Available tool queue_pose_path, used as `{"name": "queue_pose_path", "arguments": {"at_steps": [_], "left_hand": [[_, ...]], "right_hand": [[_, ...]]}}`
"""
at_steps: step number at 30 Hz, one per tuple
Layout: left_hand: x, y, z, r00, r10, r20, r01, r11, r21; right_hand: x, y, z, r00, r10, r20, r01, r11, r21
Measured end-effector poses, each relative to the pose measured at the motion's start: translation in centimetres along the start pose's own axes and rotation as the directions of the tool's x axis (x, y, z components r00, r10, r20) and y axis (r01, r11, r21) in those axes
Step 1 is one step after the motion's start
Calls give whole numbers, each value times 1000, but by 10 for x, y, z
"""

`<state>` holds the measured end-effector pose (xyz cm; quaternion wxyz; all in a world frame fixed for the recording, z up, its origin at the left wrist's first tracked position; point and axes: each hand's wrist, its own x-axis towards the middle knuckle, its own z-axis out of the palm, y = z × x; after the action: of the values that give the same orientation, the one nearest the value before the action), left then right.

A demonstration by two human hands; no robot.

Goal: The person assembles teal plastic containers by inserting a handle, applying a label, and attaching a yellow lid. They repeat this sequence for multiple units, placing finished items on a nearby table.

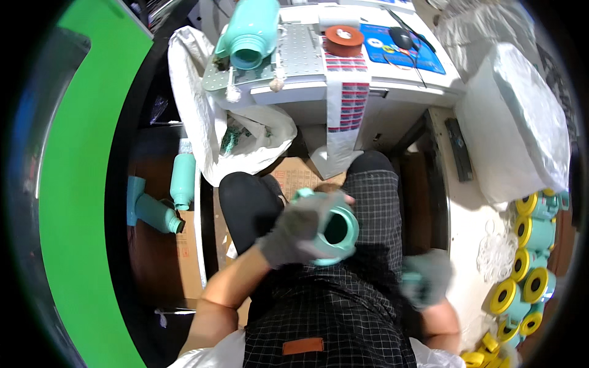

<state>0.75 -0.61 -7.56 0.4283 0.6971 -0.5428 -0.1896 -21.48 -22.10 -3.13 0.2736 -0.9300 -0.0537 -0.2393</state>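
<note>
My left hand [293, 236], in a grey glove, is wrapped round a mint-green plastic bottle [350, 240] above my lap. Its round open mouth faces up toward me, and the inside looks dark. My right hand [433, 277], gloved too, is off to the right beside my thigh and smeared by motion. Something teal shows at its fingers, but I cannot make out what it is.
A larger mint-green bottle [253, 38] lies on the perforated metal plate, near an orange tape roll [344, 40] and a label strip [348, 110]. Two mint bottles [183, 178] lie in the left-hand box. Rightward are white rings [497, 251] and yellow-and-teal parts [504, 296].
</note>
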Motion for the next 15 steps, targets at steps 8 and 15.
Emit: {"name": "queue_pose_path", "arguments": {"at_steps": [8,15], "left_hand": [[-34,39,5,969,174,177,-198,972,125],[-3,46,-37,986,162,-35,-158,984,85]], "right_hand": [[136,16,140,913,274,-301,-138,905,403],[85,49,128,866,287,-410,-183,944,275]]}}
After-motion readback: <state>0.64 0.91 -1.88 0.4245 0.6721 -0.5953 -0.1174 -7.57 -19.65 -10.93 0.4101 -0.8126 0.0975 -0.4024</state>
